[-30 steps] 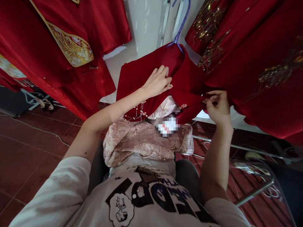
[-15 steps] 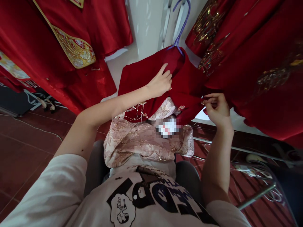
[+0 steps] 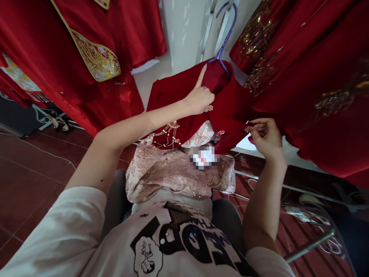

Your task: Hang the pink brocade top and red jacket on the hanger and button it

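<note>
A red garment [image 3: 170, 92] hangs from a purple hanger [image 3: 223, 50] in front of me, its lower part lying over my lap. My left hand [image 3: 199, 99] is on its front edge, index finger stretched toward the collar and the other fingers curled into the cloth. Just beside those fingers shows a gold flower-shaped ornament [image 3: 210, 108]. At the garment's right side, my right hand [image 3: 266, 138] is closed in a pinch at another small gold ornament [image 3: 246, 129]; the exact grip is partly hidden. Beaded tassels [image 3: 173, 132] hang at the left.
A pink brocade cloth [image 3: 173, 173] covers my lap, with a blurred-out white item [image 3: 204, 157] on it. Red embroidered gowns [image 3: 95, 57] hang at the left, more red gowns [image 3: 325, 77] at the right. A metal bar [image 3: 311, 246] and cables [image 3: 331, 242] are low at the right.
My left index finger has straightened further toward the collar, and the other fingers have curled in. The gold ornament beside them shows more fully. My right hand stays almost in place.
</note>
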Available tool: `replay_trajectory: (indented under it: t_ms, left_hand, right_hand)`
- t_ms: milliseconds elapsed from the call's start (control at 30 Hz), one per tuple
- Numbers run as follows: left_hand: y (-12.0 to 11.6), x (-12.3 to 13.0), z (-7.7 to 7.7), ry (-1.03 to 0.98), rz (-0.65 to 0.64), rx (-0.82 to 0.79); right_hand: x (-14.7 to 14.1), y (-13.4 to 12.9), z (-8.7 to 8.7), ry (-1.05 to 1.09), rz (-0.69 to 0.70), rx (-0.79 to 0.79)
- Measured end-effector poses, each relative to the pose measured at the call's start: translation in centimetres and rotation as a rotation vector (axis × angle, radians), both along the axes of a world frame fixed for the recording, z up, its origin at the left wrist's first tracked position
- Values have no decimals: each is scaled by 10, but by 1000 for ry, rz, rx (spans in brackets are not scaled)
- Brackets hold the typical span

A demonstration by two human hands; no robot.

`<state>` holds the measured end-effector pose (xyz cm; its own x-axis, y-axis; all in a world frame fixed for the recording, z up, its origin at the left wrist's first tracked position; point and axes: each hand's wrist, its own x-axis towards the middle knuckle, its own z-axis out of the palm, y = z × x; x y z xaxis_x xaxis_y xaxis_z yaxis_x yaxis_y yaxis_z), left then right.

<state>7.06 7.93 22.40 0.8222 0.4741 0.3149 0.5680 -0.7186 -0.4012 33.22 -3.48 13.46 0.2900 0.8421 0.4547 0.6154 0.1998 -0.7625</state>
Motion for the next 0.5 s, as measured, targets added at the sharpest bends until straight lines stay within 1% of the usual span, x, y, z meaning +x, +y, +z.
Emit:
replay_trajectory:
  t_ms: [100,200,300,333,367,433,467,500]
  left_hand:
    - [-1,1,2,-18,-30,29]
    - [1,3,-1,-22,-78,68]
    - [1,3,-4,-16,-87,69]
    - [1,3,-4,-10,-94,74]
    - [-1,2,-5,0,-106,82]
    - [-4,-2,-6,27,-137,95]
    - [-6,-5,-7,19,-145,74]
    - [-8,-7,-8,-3,-148,38]
  right_hand:
    - [-4,2,-1,-6,-24,20]
    - [-26,4,5,8,-64,123]
    - [-65,11,19,136,99,234]
    - [-79,16,24,126,184,234]
    - [-93,22,31,97,235,253]
    - [-116,39,42,-1,262,228]
    - [-124,51,46,-31,260,203]
    - [-131,63,48,-65,229,178]
